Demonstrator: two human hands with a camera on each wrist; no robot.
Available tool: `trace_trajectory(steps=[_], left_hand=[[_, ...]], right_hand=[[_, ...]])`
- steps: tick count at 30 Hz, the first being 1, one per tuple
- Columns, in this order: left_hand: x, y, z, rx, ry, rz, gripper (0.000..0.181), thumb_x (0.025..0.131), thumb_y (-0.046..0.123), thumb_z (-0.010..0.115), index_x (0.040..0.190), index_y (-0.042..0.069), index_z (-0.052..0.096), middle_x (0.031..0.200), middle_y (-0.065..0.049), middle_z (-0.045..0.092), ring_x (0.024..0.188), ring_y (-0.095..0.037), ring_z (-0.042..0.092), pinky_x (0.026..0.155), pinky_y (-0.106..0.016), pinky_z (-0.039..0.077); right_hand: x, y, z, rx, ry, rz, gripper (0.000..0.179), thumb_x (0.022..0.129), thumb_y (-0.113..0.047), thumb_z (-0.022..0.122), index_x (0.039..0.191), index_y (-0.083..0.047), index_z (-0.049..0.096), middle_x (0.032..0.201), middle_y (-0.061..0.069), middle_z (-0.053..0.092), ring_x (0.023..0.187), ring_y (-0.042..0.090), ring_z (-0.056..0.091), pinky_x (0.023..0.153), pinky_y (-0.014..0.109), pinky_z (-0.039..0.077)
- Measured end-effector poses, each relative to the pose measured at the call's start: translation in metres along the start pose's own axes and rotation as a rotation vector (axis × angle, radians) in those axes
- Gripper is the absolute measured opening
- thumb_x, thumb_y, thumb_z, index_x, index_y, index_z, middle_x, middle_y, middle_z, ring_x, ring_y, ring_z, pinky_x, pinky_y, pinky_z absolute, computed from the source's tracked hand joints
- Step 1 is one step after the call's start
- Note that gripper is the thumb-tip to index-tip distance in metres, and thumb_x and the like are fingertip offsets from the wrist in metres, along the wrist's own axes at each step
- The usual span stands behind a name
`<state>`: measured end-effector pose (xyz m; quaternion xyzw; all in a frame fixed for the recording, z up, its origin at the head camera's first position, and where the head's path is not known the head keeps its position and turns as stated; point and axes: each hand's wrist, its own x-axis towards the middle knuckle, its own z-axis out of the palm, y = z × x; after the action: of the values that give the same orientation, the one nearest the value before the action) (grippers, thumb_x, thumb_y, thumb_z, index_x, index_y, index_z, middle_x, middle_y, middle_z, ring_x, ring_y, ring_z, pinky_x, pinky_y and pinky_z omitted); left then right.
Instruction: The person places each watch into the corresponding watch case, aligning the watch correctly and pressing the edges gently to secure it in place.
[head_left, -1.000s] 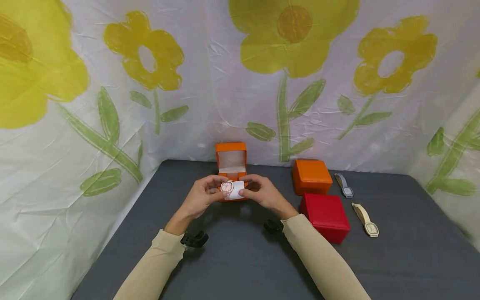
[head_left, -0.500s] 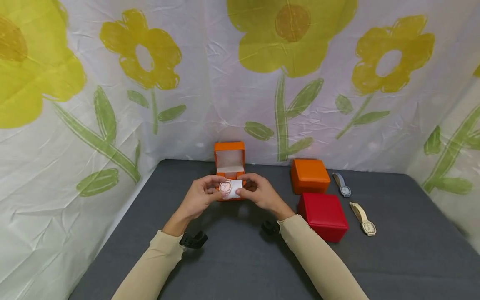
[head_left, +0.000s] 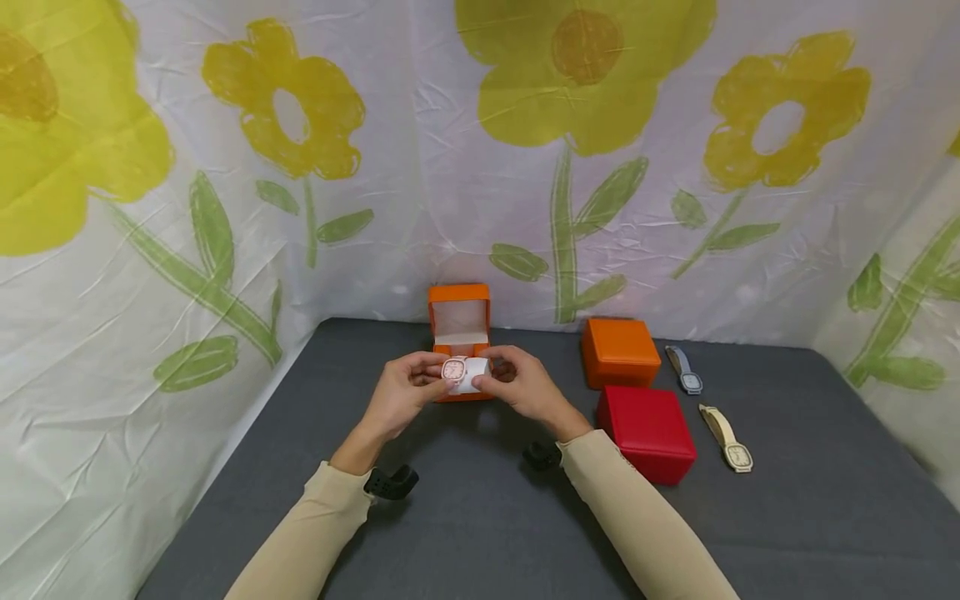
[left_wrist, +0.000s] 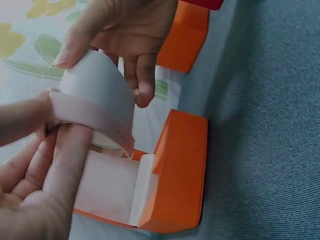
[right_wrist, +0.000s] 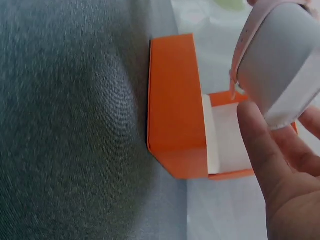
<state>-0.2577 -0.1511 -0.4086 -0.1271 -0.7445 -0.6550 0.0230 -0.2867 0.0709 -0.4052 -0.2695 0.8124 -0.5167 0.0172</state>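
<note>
In the head view, a pink watch and a white watch cushion are held together in front of an open orange watch box. My left hand pinches the watch between thumb and fingers. My right hand grips the other end of the cushion. The left wrist view shows the pink strap lying around one end of the cushion, its free end hanging loose. From the right wrist, the strap curves along the cushion's edge, above the box.
To the right stand a closed orange box and a closed red box. Beyond them lie a blue watch and a cream watch on the dark tablecloth. A flowered curtain hangs behind the table.
The watch and cushion have tilted slightly and shifted a little up and right between my hands. Both hands keep their hold; the boxes and other watches stay put.
</note>
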Motion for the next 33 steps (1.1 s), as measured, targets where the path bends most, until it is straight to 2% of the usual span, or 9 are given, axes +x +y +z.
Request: trace_trajectory(steps=[4, 8, 12, 15, 18, 23, 25, 30, 33], left_hand=[[0.001, -0.001, -0.003, 0.046, -0.053, 0.043, 0.036, 0.083, 0.01, 0.075, 0.117, 0.005, 0.065, 0.106, -0.012, 0.065, 0.091, -0.026, 0.062, 0.072, -0.035, 0.055], [0.001, -0.001, -0.011, 0.035, -0.119, 0.069, 0.042, 0.082, 0.016, 0.077, 0.12, 0.009, 0.063, 0.117, -0.009, 0.062, 0.104, -0.029, 0.06, 0.076, -0.039, 0.055], [0.002, -0.002, -0.018, 0.014, -0.209, 0.042, 0.053, 0.082, 0.018, 0.077, 0.13, 0.007, 0.056, 0.128, -0.009, 0.056, 0.117, -0.03, 0.053, 0.082, -0.035, 0.053], [0.003, -0.004, -0.02, 0.009, -0.249, 0.017, 0.059, 0.082, 0.017, 0.077, 0.134, 0.007, 0.053, 0.131, -0.011, 0.053, 0.122, -0.034, 0.049, 0.084, -0.035, 0.053], [0.004, -0.006, -0.022, 0.01, -0.261, 0.009, 0.062, 0.081, 0.016, 0.077, 0.137, 0.007, 0.051, 0.132, -0.013, 0.052, 0.122, -0.036, 0.049, 0.085, -0.036, 0.053], [0.006, -0.008, -0.022, -0.002, -0.269, 0.019, 0.062, 0.081, 0.012, 0.077, 0.137, 0.006, 0.05, 0.13, -0.02, 0.052, 0.117, -0.039, 0.052, 0.083, -0.035, 0.054], [0.006, -0.009, -0.021, -0.01, -0.275, 0.023, 0.063, 0.082, 0.01, 0.076, 0.138, 0.003, 0.049, 0.13, -0.022, 0.052, 0.116, -0.041, 0.053, 0.083, -0.035, 0.054], [0.004, -0.011, -0.02, -0.036, -0.271, 0.006, 0.064, 0.082, 0.009, 0.075, 0.139, 0.0, 0.047, 0.132, -0.023, 0.052, 0.117, -0.039, 0.055, 0.085, -0.034, 0.053], [0.003, -0.011, -0.019, -0.042, -0.263, -0.001, 0.065, 0.081, 0.011, 0.076, 0.139, 0.002, 0.048, 0.134, -0.021, 0.052, 0.117, -0.036, 0.056, 0.085, -0.034, 0.053]], right_hand=[[0.006, 0.02, -0.002, 0.058, -0.032, 0.002, 0.044, 0.088, -0.021, 0.07, 0.127, -0.003, 0.057, 0.114, 0.014, 0.061, 0.095, 0.029, 0.063, 0.076, 0.034, 0.052], [0.008, 0.024, -0.004, 0.109, -0.061, -0.046, 0.043, 0.088, -0.023, 0.07, 0.126, -0.007, 0.058, 0.115, 0.009, 0.062, 0.095, 0.024, 0.063, 0.076, 0.033, 0.053], [0.007, 0.022, -0.005, 0.137, -0.085, -0.065, 0.044, 0.087, -0.024, 0.071, 0.125, -0.007, 0.058, 0.115, 0.011, 0.061, 0.095, 0.026, 0.062, 0.077, 0.034, 0.054], [0.006, 0.021, -0.005, 0.15, -0.101, -0.063, 0.043, 0.088, -0.022, 0.07, 0.126, -0.006, 0.058, 0.115, 0.013, 0.061, 0.096, 0.029, 0.062, 0.076, 0.033, 0.053], [0.002, 0.006, -0.008, 0.165, -0.118, -0.055, 0.041, 0.089, -0.014, 0.067, 0.126, 0.0, 0.056, 0.116, 0.018, 0.06, 0.098, 0.034, 0.061, 0.076, 0.031, 0.053], [0.004, 0.009, -0.01, 0.183, -0.133, -0.05, 0.042, 0.089, -0.006, 0.066, 0.128, 0.004, 0.054, 0.118, 0.021, 0.059, 0.101, 0.038, 0.06, 0.077, 0.03, 0.053], [0.006, 0.019, -0.009, 0.19, -0.13, -0.054, 0.043, 0.089, -0.008, 0.067, 0.129, 0.002, 0.054, 0.119, 0.02, 0.059, 0.101, 0.037, 0.06, 0.078, 0.032, 0.054], [0.005, 0.022, -0.008, 0.206, -0.124, -0.058, 0.046, 0.088, -0.014, 0.07, 0.13, 0.0, 0.056, 0.119, 0.018, 0.061, 0.099, 0.034, 0.063, 0.079, 0.032, 0.054], [0.005, 0.022, -0.007, 0.203, -0.108, -0.074, 0.046, 0.087, -0.017, 0.071, 0.128, -0.002, 0.058, 0.117, 0.015, 0.063, 0.097, 0.032, 0.063, 0.078, 0.032, 0.055]])
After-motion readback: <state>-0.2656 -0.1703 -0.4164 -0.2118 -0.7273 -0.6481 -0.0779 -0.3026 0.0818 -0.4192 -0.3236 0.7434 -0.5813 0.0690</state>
